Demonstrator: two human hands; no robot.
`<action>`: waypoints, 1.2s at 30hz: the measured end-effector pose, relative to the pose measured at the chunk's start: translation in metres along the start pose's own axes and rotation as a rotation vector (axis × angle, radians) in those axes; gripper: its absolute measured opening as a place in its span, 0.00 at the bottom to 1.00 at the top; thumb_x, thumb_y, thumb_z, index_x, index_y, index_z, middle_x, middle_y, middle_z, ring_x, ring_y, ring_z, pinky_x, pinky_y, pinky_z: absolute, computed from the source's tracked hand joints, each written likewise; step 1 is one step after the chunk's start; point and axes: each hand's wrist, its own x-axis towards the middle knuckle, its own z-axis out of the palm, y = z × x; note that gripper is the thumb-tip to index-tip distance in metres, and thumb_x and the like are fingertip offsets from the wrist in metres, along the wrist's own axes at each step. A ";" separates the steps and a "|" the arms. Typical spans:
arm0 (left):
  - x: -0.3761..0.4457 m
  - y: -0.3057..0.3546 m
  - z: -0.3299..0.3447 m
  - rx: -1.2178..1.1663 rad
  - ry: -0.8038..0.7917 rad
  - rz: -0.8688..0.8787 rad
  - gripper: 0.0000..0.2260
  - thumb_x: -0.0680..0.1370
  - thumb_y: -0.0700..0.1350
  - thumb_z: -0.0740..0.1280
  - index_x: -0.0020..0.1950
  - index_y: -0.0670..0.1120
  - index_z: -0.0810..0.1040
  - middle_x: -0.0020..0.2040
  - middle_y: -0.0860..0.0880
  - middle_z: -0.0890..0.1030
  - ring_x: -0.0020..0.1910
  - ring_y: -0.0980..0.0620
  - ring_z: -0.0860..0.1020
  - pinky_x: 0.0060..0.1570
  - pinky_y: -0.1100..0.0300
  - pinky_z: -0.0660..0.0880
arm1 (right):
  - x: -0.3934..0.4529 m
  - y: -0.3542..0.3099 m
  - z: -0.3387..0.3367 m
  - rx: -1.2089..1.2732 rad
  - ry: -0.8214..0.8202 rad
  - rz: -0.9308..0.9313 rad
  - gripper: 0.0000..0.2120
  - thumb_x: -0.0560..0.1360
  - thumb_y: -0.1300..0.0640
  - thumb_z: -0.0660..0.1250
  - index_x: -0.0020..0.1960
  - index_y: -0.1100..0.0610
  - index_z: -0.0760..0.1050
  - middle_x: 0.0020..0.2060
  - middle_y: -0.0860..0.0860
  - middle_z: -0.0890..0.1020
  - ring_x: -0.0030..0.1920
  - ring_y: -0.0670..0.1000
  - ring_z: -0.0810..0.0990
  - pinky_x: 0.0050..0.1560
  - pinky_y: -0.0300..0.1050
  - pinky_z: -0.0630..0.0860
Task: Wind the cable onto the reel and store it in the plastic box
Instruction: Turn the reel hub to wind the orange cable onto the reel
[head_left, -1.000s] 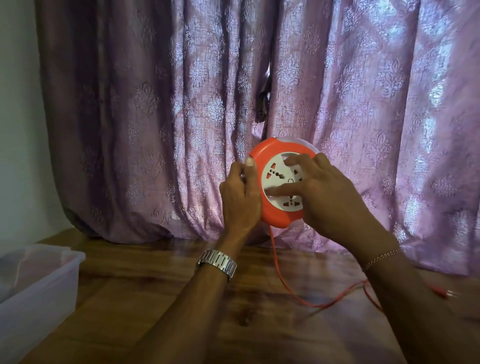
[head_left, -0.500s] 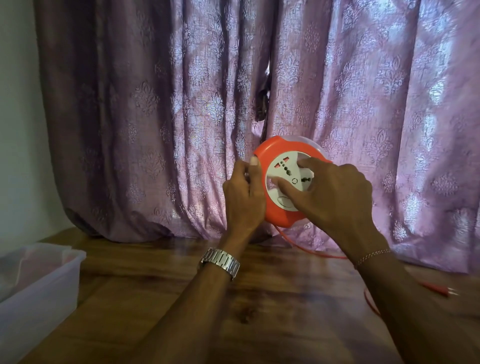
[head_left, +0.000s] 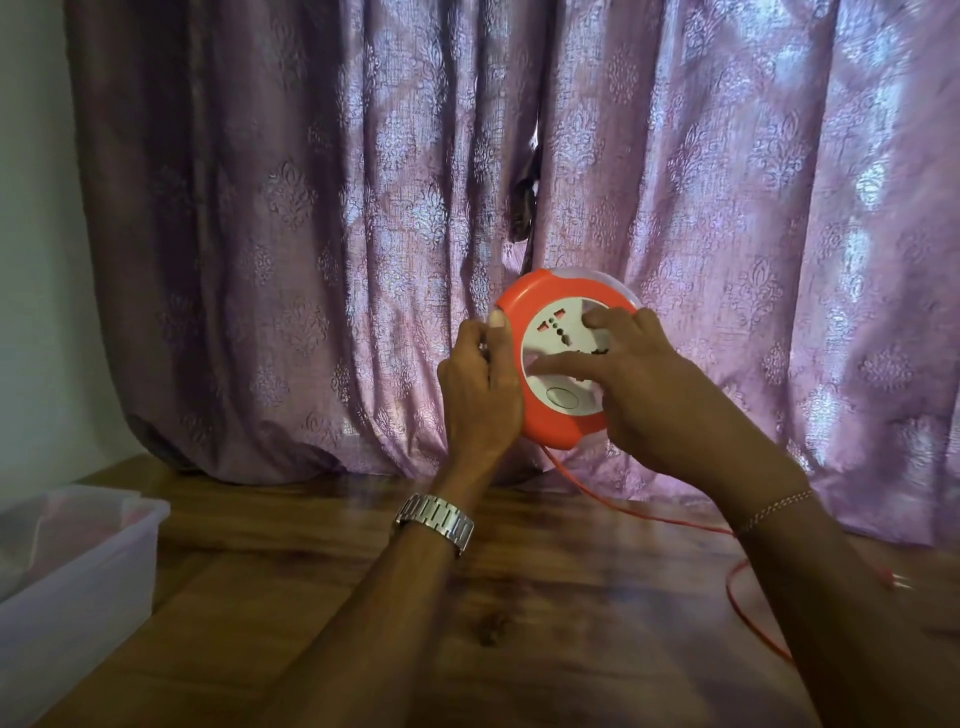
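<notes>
An orange cable reel (head_left: 540, 426) with a white socket face is held up above the wooden table, in front of the curtain. My left hand (head_left: 480, 389) grips its left rim, thumb on the front edge. My right hand (head_left: 639, 384) lies over the socket face with the fingertips pressing on the white disc. The orange cable (head_left: 613, 504) runs from the reel's underside down to the table and off to the right behind my right arm, ending in a plug (head_left: 896, 581) near the right edge.
A translucent plastic box (head_left: 78, 566), open on top, stands on the wooden table (head_left: 519, 623) at the lower left. A purple patterned curtain (head_left: 363, 208) hangs right behind the reel. A pale wall fills the left edge.
The white socket face has rotated under my right fingers. The slack cable loop on the table has shortened and pulled toward the reel. My left hand has kept its grip.
</notes>
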 end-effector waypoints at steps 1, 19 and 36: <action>0.000 0.001 0.000 0.000 -0.002 0.004 0.18 0.83 0.59 0.55 0.37 0.51 0.68 0.28 0.55 0.75 0.28 0.59 0.72 0.29 0.54 0.69 | 0.000 -0.001 0.001 -0.003 0.031 0.004 0.33 0.69 0.64 0.73 0.66 0.35 0.71 0.70 0.56 0.66 0.68 0.59 0.61 0.53 0.57 0.76; 0.001 0.003 0.000 -0.015 0.018 0.026 0.19 0.83 0.55 0.57 0.38 0.46 0.71 0.27 0.55 0.73 0.27 0.60 0.73 0.26 0.65 0.66 | 0.003 -0.002 0.017 0.006 0.464 0.243 0.31 0.70 0.27 0.61 0.65 0.44 0.75 0.39 0.50 0.87 0.44 0.58 0.84 0.43 0.52 0.80; 0.002 0.001 -0.001 -0.012 0.013 0.012 0.19 0.83 0.57 0.56 0.38 0.47 0.71 0.28 0.54 0.75 0.29 0.58 0.74 0.29 0.53 0.71 | 0.000 -0.004 0.001 -0.077 0.154 -0.059 0.30 0.62 0.64 0.78 0.57 0.39 0.80 0.65 0.57 0.74 0.59 0.62 0.69 0.52 0.57 0.75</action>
